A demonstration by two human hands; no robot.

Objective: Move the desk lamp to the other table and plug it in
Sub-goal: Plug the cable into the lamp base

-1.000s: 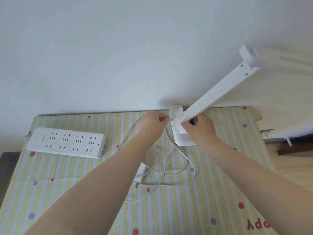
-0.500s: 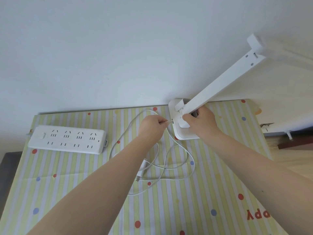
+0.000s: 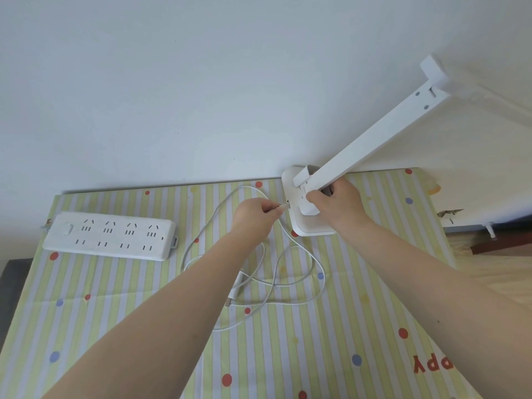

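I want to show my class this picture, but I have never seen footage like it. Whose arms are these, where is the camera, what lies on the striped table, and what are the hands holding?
There is no machine here: the arms belong to a person doing the job with bare hands. The single camera is worn on the person's head and looks forward and down, so the forearms reach in from the bottom edge.

On the striped tablecloth lie a white power strip at the left, a loose white cable in loops with its plug adapter in the middle, and a white desk lamp at the back, against the wall.

The right hand grips the foot of the lamp's arm, steadying it on its base. The left hand pinches the cable's small connector in its fingers, right at the side of the base. The adapter is not plugged into the strip.
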